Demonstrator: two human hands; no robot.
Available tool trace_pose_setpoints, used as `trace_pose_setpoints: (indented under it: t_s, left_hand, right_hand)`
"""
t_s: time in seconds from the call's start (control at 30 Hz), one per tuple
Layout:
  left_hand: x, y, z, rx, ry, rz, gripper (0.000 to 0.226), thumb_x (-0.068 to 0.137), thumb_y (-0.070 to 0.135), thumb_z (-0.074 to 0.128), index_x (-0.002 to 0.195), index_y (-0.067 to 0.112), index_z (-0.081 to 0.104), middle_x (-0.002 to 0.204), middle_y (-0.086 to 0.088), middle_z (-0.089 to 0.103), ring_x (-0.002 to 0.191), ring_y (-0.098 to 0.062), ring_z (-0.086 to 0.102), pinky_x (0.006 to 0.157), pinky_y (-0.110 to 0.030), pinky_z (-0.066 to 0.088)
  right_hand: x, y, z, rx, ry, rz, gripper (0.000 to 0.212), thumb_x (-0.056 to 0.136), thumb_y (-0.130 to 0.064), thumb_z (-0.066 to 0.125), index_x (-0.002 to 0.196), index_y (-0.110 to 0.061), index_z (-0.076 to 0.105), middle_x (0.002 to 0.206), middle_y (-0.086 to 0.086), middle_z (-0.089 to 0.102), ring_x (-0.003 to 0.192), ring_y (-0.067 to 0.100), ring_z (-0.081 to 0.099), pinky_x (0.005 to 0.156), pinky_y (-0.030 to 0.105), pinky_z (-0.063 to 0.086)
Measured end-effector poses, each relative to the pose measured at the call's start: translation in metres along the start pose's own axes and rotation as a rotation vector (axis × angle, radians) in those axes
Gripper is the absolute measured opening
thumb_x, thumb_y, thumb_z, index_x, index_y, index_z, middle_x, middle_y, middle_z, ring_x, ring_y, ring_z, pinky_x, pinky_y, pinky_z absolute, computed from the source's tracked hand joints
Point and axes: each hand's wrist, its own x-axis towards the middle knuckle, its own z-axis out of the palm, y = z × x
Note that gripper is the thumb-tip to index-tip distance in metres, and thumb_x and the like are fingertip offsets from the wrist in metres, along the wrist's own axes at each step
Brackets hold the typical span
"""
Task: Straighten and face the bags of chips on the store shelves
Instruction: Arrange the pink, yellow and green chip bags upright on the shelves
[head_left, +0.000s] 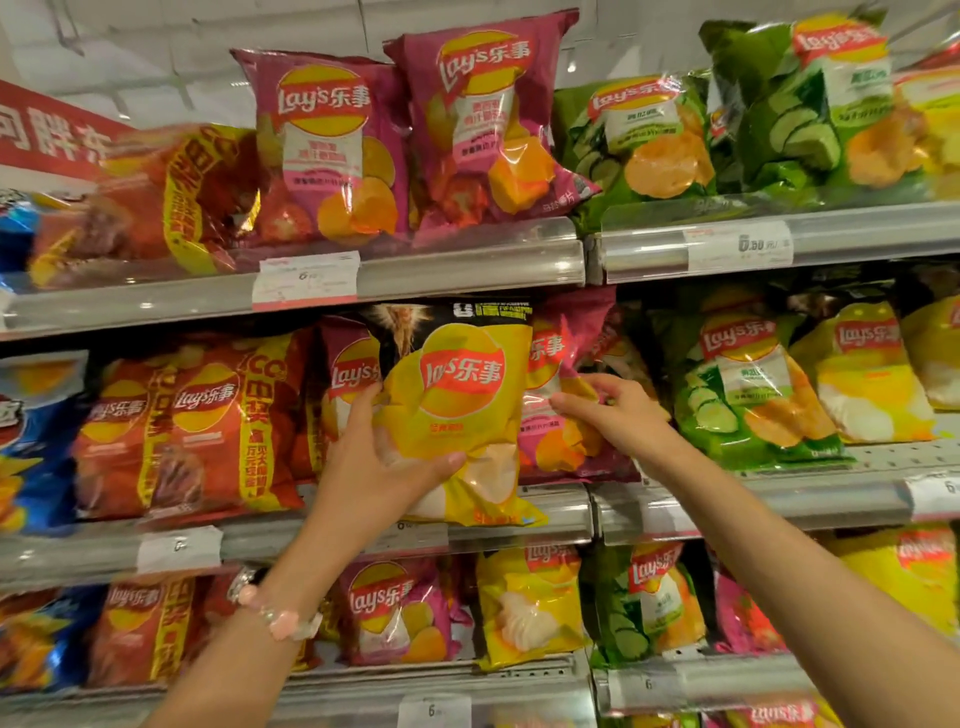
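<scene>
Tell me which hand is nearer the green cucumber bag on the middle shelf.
Right. The right hand pinches the pink bag beside the green cucumber bag; the left hand holds the yellow bag, farther left.

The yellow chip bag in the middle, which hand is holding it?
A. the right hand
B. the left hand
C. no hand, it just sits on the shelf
B: the left hand grips the yellow chip bag by its lower left side, while the right hand touches the pink bag behind it.
</scene>
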Motion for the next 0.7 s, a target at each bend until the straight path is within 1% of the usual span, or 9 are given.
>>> trace_pose_setpoints:
  t_s: [0.1, 0.17, 0.23, 0.3, 0.4, 0.43, 0.53, 0.6, 0.7]
  left_hand:
    - [0.001, -0.005, 0.002, -0.031, -0.016, 0.004, 0.085, 0.064, 0.02, 0.086, 0.127, 0.038, 0.032, 0.113, 0.019, 0.051, 0.112, -0.009, 0.054, 0.089, -0.023, 0.041]
    - [0.001, -0.007, 0.005, -0.04, -0.024, 0.028, 0.088, 0.063, 0.022, 0.087, 0.131, 0.036, 0.033, 0.112, 0.021, 0.051, 0.112, -0.007, 0.053, 0.089, -0.023, 0.04]
    - [0.0, -0.008, 0.008, -0.024, -0.019, 0.045, 0.096, 0.061, 0.026, 0.088, 0.14, 0.028, 0.033, 0.113, 0.019, 0.051, 0.11, -0.006, 0.05, 0.09, -0.022, 0.038]
    - [0.0, -0.009, 0.012, -0.029, -0.036, 0.041, 0.108, 0.055, 0.038, 0.09, 0.144, 0.026, 0.029, 0.118, 0.016, 0.051, 0.114, -0.007, 0.05, 0.096, -0.026, 0.04]
    - [0.0, -0.012, 0.022, -0.036, -0.054, 0.037, 0.125, 0.04, 0.062, 0.084, 0.145, 0.029, 0.025, 0.132, 0.009, 0.051, 0.123, -0.014, 0.05, 0.104, -0.04, 0.043]
    - [0.0, -0.012, 0.025, -0.045, -0.065, 0.037, 0.124, 0.041, 0.061, 0.084, 0.144, 0.029, 0.024, 0.134, 0.008, 0.049, 0.124, -0.014, 0.049, 0.104, -0.038, 0.043]
    - [-0.002, -0.009, 0.036, -0.068, -0.109, 0.069, 0.112, 0.058, 0.035, 0.089, 0.146, 0.027, 0.02, 0.126, 0.014, 0.045, 0.118, -0.007, 0.046, 0.089, -0.014, 0.04]
    - [-0.003, -0.005, 0.044, -0.078, -0.123, 0.095, 0.112, 0.06, 0.03, 0.087, 0.148, 0.028, 0.017, 0.129, 0.011, 0.043, 0.118, -0.006, 0.043, 0.09, -0.019, 0.037]
    - [-0.003, -0.002, 0.059, -0.106, -0.164, 0.107, 0.119, 0.057, 0.035, 0.089, 0.148, 0.033, 0.012, 0.131, 0.011, 0.041, 0.121, -0.007, 0.042, 0.096, -0.026, 0.037]
  right_hand:
    - [0.0, 0.003, 0.015, -0.022, 0.014, 0.007, 0.039, 0.08, -0.037, 0.073, 0.111, -0.016, 0.062, 0.099, 0.001, 0.068, 0.092, 0.019, 0.066, 0.081, 0.038, 0.054]
    - [0.0, 0.007, 0.022, -0.063, 0.032, 0.003, 0.031, 0.084, -0.037, 0.069, 0.105, -0.017, 0.06, 0.09, -0.002, 0.065, 0.085, 0.017, 0.063, 0.073, 0.033, 0.052]
    - [-0.002, 0.009, 0.027, -0.103, 0.05, -0.022, 0.021, 0.085, -0.039, 0.066, 0.093, -0.02, 0.06, 0.082, 0.001, 0.065, 0.079, 0.021, 0.063, 0.068, 0.034, 0.05]
    - [-0.002, 0.01, 0.029, -0.117, 0.078, -0.02, 0.022, 0.086, -0.039, 0.065, 0.092, -0.018, 0.061, 0.087, 0.01, 0.069, 0.082, 0.027, 0.065, 0.072, 0.042, 0.052]
    - [0.0, 0.011, 0.031, -0.175, 0.11, -0.004, 0.028, 0.089, -0.034, 0.062, 0.1, -0.008, 0.062, 0.093, 0.015, 0.069, 0.087, 0.03, 0.065, 0.077, 0.047, 0.052]
    - [0.0, 0.011, 0.031, -0.187, 0.103, -0.003, 0.029, 0.09, -0.033, 0.061, 0.1, -0.006, 0.062, 0.095, 0.016, 0.069, 0.088, 0.033, 0.065, 0.078, 0.05, 0.053]
    - [-0.003, 0.008, 0.024, -0.155, 0.067, 0.03, 0.045, 0.087, -0.044, 0.051, 0.112, -0.007, 0.062, 0.108, 0.015, 0.068, 0.101, 0.032, 0.063, 0.089, 0.052, 0.049]
    - [-0.013, 0.0, 0.014, -0.066, 0.075, 0.013, 0.045, 0.094, -0.049, 0.039, 0.12, -0.018, 0.062, 0.12, 0.002, 0.065, 0.111, 0.019, 0.059, 0.098, 0.044, 0.045]
    - [-0.037, -0.012, -0.005, 0.209, 0.099, -0.01, 0.037, 0.099, -0.047, 0.031, 0.114, -0.03, 0.06, 0.118, -0.01, 0.062, 0.112, 0.009, 0.056, 0.1, 0.032, 0.041]
